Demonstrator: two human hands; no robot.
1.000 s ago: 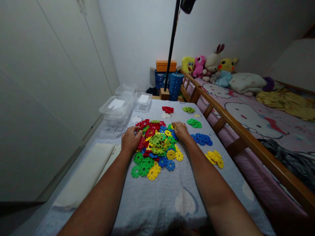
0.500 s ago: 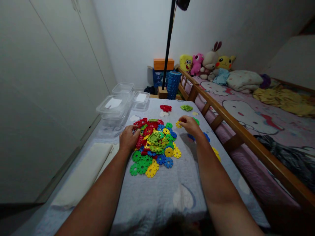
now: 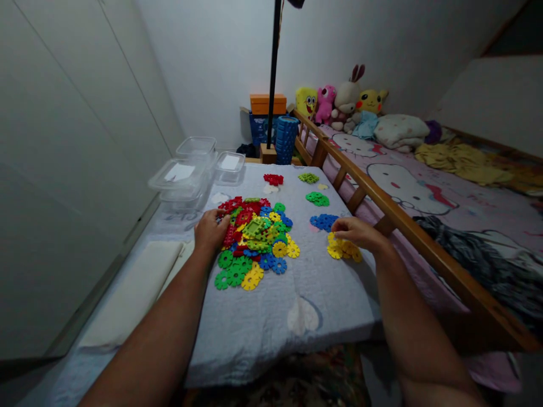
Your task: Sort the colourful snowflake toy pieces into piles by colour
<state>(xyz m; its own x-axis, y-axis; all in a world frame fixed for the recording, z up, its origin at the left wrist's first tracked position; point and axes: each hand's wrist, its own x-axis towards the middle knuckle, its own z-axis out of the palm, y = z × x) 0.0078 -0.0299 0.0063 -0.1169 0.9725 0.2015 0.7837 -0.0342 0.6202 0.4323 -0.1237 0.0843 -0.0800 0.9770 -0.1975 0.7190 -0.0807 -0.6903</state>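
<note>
A mixed heap of plastic interlocking pieces (image 3: 254,229) in red, green, yellow and blue lies on the cloth-covered table. My left hand (image 3: 211,230) rests against the heap's left edge, thumb and fingers apart, touching red pieces. Over at the right, my right hand (image 3: 358,233) is low above a small pile of yellow notched discs (image 3: 348,250). Its fingertips are closed at a yellow disc (image 3: 332,239) on the pile's left side. Behind that pile sit separate groups of blue discs (image 3: 323,222), green discs (image 3: 318,199), light green pieces (image 3: 308,178) and red pieces (image 3: 274,179).
Clear plastic boxes (image 3: 182,175) stand at the table's back left, near a folded cream cloth (image 3: 136,291). A wooden bed rail (image 3: 382,209) runs along the right side. A black pole on a wooden block (image 3: 267,153) and a blue foam roller (image 3: 286,140) stand beyond the table.
My right hand has moved right and nearer with the yellow disc, from beside the heap to the yellow pile. My left hand stays at the heap. The view has shifted slightly.
</note>
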